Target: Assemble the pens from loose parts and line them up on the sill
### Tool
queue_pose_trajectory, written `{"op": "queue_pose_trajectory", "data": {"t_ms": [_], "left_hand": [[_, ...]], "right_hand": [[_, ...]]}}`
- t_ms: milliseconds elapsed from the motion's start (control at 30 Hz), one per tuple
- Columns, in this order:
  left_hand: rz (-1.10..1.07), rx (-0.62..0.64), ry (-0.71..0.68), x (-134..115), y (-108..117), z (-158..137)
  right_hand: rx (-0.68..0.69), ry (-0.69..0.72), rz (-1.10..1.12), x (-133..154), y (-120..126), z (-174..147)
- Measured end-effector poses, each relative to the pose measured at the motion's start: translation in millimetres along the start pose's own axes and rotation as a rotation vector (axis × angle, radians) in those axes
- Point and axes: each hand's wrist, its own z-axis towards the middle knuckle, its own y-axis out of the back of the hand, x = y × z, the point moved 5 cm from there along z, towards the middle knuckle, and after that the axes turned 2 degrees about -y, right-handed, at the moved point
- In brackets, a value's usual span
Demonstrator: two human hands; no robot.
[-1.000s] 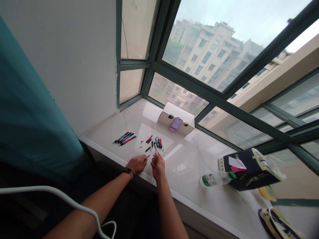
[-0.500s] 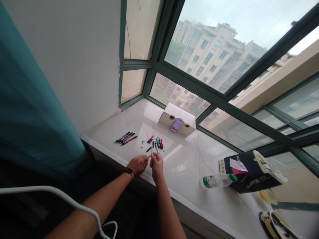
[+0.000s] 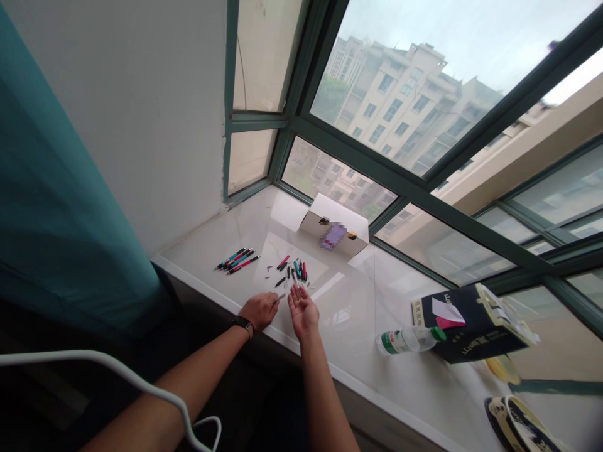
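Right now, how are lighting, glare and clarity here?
Head view: bright glare streaks the glossy white countertop; head view: the teal fabric curtain darkens toward its bottom; head view: the slim grey piece in the left hand is too small to identify.

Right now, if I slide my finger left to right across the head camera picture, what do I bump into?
Blue-green curtain → row of pens → left hand → right hand → white box → bottle with green cap → dark box.
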Motion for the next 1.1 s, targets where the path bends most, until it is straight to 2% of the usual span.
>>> {"op": "queue_pose_trajectory", "data": {"t_ms": [100, 233, 367, 467, 633, 700, 833, 967, 1100], "left_hand": [[0.001, 0.001, -0.001, -0.2, 0.1, 0.4], [0.012, 0.002, -0.003, -0.1, -0.2, 0.8], [0.018, 0.009, -0.009, 0.7, -1.0, 0.7], [0.017, 0.013, -0.006, 1.1, -0.5, 0.5], [0.021, 0.024, 0.009, 0.5, 1.4, 0.4], [0.018, 0.023, 0.016, 0.3, 2.4, 0.3], [0.023, 0.034, 0.013, 0.2, 2.6, -0.1], [0.026, 0.05, 0.008, 0.3, 1.9, -0.3], [0.021, 0.049, 0.005, 0.0, 2.9, -0.4]], "right_hand": [[0.089, 0.037, -0.039, 2.0, -11.6, -4.2], [0.138, 0.085, -0.139, 1.7, -20.5, -9.3], [0.186, 0.123, -0.361, 6.4, -29.2, -10.8], [0.325, 0.206, -0.707, 20.1, -44.3, -13.6], [0.522, 0.387, -1.477, 40.2, -70.4, -27.7], [0.561, 0.398, -1.696, 41.2, -76.9, -32.1], [0.612, 0.33, -1.985, 37.2, -83.3, -33.5], [0.677, 0.233, -2.136, 35.6, -85.9, -30.8], [0.714, 0.233, -2.079, 37.5, -90.2, -31.8]]}}
